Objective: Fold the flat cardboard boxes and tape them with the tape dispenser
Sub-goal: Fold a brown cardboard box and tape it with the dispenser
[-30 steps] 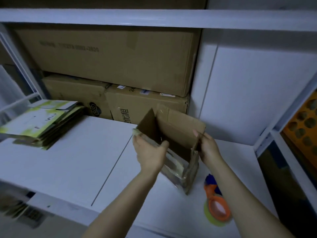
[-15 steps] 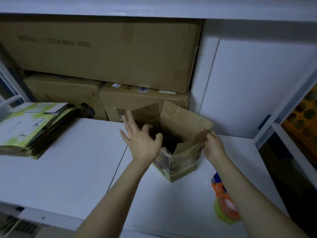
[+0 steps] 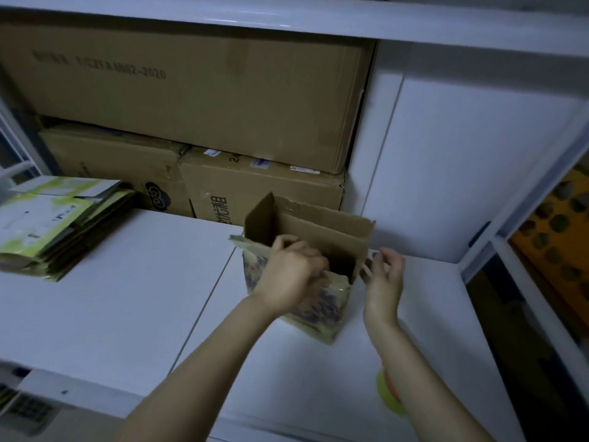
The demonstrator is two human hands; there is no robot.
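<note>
A white bench (image 3: pixel 127 314) runs inside a shelving bay, with big brown cartons (image 3: pixel 191 100) stacked against the back wall and a pile of flat boxes (image 3: pixel 54 224) lying at the left. In the middle stands the box (image 3: pixel 318 237) being worked on, now squared up and resting on the bench with its open end upward, where a second ago it was held tilted between the hands.

The left hand (image 3: pixel 291 272), spread wide half a second ago, has come down on the near edge, its fingers curled over that edge and gripping it. That suggests the near flap is being pushed inward, so folding is under way and taping has not begun.

The right hand (image 3: pixel 384 279) sits just beside the box's right corner with fingers loosely bent. A dark flap shows between them and the wall, but blur hides whether they pinch it. The inside of the box is in shadow. The tape dispenser (image 3: pixel 385 392) lies near the front edge, mostly covered by the right forearm.
</note>
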